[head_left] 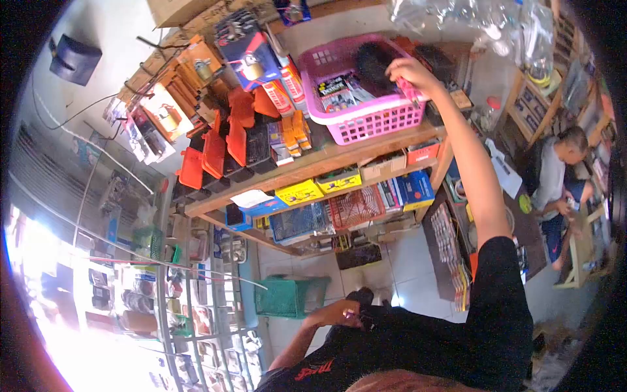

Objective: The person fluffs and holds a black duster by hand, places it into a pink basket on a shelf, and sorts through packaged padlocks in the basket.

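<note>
A pink plastic basket [382,122] sits on the top wooden shelf [261,178], holding printed packets [339,93] and a dark item [373,67]. My right hand [413,76] is at the basket's right rim, its fingers curled round a small pink thing [409,89] that I cannot make out. Low in front of my body, my left hand [349,313] is closed near a dark object [367,316]; something small and light shows at its fingers, too small to name.
Orange-lidded bins [213,153], a blue box [251,60] and red-white bottles [279,97] line the shelf. Beneath are yellow boxes [299,193] and wire baskets [356,208]. A green stool [287,296] stands on the floor. Another person [552,173] sits at the right.
</note>
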{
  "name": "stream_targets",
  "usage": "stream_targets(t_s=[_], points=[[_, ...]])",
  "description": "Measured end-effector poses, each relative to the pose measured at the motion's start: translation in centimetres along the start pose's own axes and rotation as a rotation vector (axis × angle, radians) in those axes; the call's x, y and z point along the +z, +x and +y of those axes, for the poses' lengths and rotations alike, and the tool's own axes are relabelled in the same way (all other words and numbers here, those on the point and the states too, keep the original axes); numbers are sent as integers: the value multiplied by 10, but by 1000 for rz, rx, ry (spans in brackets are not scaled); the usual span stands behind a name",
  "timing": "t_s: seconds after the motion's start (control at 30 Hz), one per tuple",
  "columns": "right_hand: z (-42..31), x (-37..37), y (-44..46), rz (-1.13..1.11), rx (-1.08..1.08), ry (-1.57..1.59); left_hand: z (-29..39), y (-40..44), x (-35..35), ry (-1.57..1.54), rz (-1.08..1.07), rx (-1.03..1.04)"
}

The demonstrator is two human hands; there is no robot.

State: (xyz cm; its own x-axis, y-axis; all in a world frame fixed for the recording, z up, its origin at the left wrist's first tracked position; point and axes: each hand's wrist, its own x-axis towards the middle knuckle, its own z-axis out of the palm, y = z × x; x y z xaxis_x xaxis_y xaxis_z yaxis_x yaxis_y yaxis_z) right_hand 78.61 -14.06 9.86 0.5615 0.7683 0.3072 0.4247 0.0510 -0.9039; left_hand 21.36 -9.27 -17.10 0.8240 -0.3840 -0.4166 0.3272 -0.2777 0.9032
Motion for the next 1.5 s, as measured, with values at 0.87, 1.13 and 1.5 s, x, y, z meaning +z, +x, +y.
stream_targets(t_s=[0.87, 1.13, 1.5], points=[[-21, 11, -15, 268, -56, -162, 15, -36, -201, -1634, 510, 689], [-24, 24, -18, 380, -194, -320, -2, -36, -222, -1684, 797, 663], [-46, 139, -97, 543, -352, 63, -36, -49, -219, -1851, 1042, 738]])
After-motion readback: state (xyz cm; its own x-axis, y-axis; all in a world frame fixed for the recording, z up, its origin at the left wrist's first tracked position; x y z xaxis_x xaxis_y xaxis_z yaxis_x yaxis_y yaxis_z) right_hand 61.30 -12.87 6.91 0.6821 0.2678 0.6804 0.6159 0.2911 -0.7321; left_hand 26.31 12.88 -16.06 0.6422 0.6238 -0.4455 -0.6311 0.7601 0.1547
